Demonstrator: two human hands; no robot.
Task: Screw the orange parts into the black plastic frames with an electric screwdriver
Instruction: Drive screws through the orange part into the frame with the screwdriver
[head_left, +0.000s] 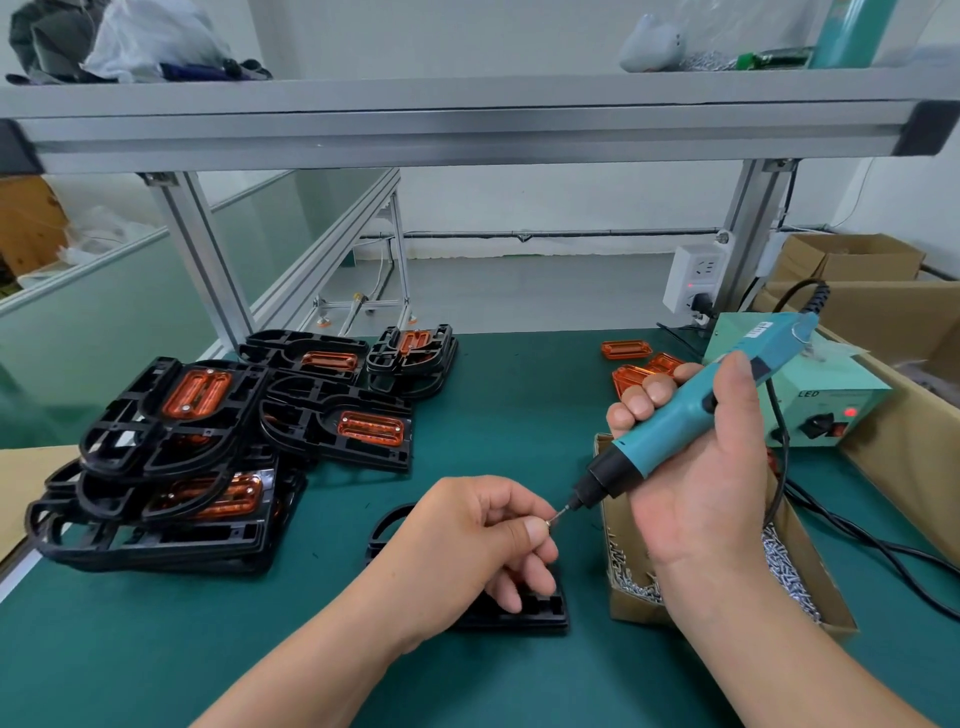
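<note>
My right hand (691, 467) grips a teal electric screwdriver (691, 410), raised with its bit pointing down-left. My left hand (483, 540) pinches a small screw (551, 519) at the tip of the bit. Under my left hand lies a black plastic frame (524, 610), mostly hidden by the hand. A pile of black frames with orange parts fitted (197, 447) covers the left of the green mat. Loose orange parts (636, 364) lie at the back right.
A cardboard box of screws (779, 566) sits under my right wrist. A teal power supply (815, 405) with a black cable (857, 535) stands at the right, beside larger cardboard boxes (883, 312). An aluminium shelf frame (467, 124) spans overhead.
</note>
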